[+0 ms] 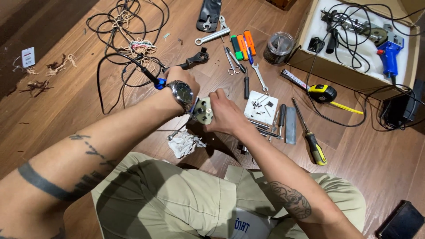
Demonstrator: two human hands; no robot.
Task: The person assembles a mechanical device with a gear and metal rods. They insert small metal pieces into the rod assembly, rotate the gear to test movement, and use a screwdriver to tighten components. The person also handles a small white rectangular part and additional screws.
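You sit on the wooden floor with both arms reaching forward over your knees. Your right hand is closed around the right side of a small cream-coloured part with dark round fittings on its face, holding it just above the floor between your two hands. Your left hand, with a metal wristwatch at the wrist, is curled shut around a soldering iron with a blue grip — its black shaft points up and left toward a tangle of black cable; the working end near the part is hidden behind the wrist. A crumpled white tissue lies on the floor just below the part. To the right of your right hand sits a white square pad with small screws, and beside it a flat grey file and a yellow-handled screwdriver. Farther off lie a yellow tape measure, scissors, several spanners, green and orange markers and a clear jar. An open cardboard box at the upper right holds a blue pistol-grip tool — well apart from your hands.
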